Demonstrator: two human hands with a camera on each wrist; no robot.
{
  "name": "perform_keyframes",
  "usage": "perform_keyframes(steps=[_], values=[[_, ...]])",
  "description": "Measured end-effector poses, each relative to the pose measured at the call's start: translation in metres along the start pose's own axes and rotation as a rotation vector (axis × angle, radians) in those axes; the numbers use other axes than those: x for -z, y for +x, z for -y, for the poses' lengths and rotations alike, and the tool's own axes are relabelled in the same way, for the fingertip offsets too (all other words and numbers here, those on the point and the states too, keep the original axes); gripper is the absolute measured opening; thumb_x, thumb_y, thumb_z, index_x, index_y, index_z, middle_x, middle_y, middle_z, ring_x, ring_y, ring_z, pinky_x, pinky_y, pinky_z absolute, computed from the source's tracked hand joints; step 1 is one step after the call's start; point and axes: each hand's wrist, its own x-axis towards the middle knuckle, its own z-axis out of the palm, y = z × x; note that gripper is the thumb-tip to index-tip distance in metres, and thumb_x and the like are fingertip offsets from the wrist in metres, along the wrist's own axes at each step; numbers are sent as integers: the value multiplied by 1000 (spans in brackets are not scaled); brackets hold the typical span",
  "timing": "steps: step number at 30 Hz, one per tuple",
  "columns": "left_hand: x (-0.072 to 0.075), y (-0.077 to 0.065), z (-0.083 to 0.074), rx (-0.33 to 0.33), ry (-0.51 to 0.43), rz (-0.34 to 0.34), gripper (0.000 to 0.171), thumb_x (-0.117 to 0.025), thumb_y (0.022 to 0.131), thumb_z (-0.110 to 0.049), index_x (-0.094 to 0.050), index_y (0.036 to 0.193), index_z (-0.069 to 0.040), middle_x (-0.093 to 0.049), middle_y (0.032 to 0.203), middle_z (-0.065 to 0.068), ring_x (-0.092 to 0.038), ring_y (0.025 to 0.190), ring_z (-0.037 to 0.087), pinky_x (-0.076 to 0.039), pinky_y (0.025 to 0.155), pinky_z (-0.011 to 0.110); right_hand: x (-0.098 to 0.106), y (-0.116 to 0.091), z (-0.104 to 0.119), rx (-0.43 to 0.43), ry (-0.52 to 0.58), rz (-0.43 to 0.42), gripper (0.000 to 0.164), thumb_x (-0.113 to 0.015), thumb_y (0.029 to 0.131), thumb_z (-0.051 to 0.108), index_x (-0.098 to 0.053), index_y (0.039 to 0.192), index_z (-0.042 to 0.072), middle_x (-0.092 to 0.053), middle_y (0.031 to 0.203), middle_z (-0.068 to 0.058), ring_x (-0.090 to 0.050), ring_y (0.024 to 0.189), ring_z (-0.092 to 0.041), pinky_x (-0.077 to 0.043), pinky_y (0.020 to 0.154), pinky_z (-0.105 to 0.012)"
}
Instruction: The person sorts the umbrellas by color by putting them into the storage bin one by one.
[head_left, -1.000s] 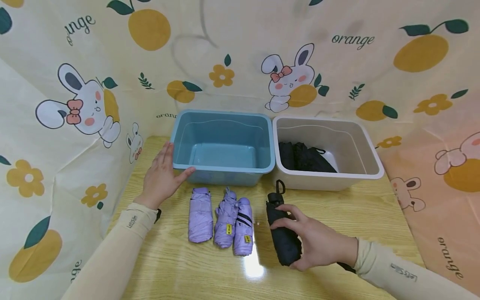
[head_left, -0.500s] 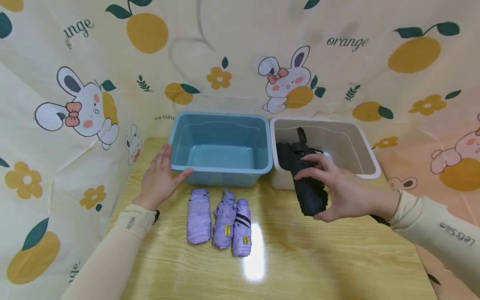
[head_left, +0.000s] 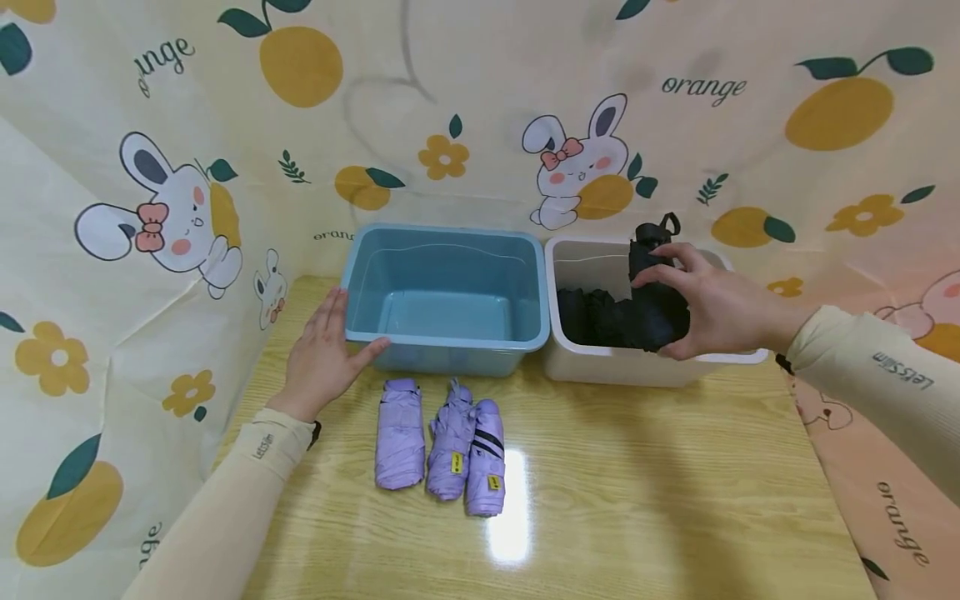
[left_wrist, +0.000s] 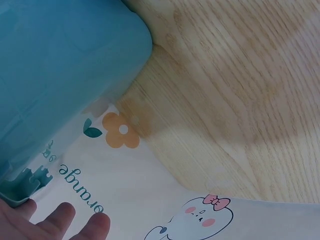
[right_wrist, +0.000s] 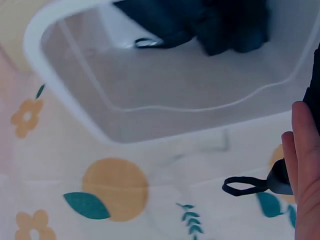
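The right hand [head_left: 708, 304] grasps a black folded umbrella [head_left: 658, 312], thumb on one side and fingers on the other, over the white bin [head_left: 630, 367] by the desk's [head_left: 600, 500] back right corner. The umbrella's handle end, with a loop strap [head_left: 671, 222], points to the back edge. Black folded fabric [head_left: 596, 317] lies inside this bin; how many pieces, I cannot tell.

The left hand [head_left: 318, 358] grasps nothing; its fingers lie extended against the left end of the blue bin [head_left: 450, 360], near the back left corner, thumb at the front rim.

In front of the blue bin, toward the desk's front edge, lie three purple umbrellas [head_left: 400, 433]. The middle and right ones touch; the left one lies just beside them, apart.
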Motion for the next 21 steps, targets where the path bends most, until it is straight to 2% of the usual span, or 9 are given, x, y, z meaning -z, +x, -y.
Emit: perform_keyframes(steps=[5, 7, 13, 17, 21], values=[[-1, 0, -1, 3, 3, -2, 105, -56, 92, -66, -11, 159, 0, -15, 163, 20, -21, 146, 42, -29, 110, 59, -6, 10, -26, -50, -44, 61, 84, -95, 60, 30, -52, 132, 22, -23, 152, -21, -63, 89, -35, -56, 75, -48], [-1, 0, -1, 2, 9, 0, 104, -56, 92, -66, -11, 159, 0, -15, 163, 20, -22, 146, 42, -30, 110, 59, -9, 13, -35, -54, -48, 72, 84, -95, 60, 29, -53, 132, 20, -23, 151, -22, -63, 88, -36, -56, 75, -48], [0, -1, -2, -11, 6, -14, 104, -58, 92, -64, -13, 158, 2, -16, 163, 20, -24, 145, 43, -28, 112, 57, -19, 21, -55, -40, -54, 130, 77, -94, 60, 27, -58, 128, 21, -23, 150, -25, -58, 99, -41, -56, 79, -51], [0, -1, -1, -11, 9, -18, 103, -58, 92, -64, -14, 158, 2, -16, 163, 20, -24, 145, 42, -27, 113, 56, -25, 25, -64, -44, -67, 203, 77, -94, 61, 26, -60, 130, 23, -21, 151, -27, -60, 94, -38, -56, 76, -48], [1, 0, 0, -8, 14, -16, 104, -58, 91, -65, -14, 158, 2, -16, 163, 19, -24, 145, 41, -27, 113, 56, -33, 28, -72, -51, -108, 237, 76, -93, 61, 27, -61, 130, 24, -23, 150, -27, -62, 83, -32, -55, 70, -45]])
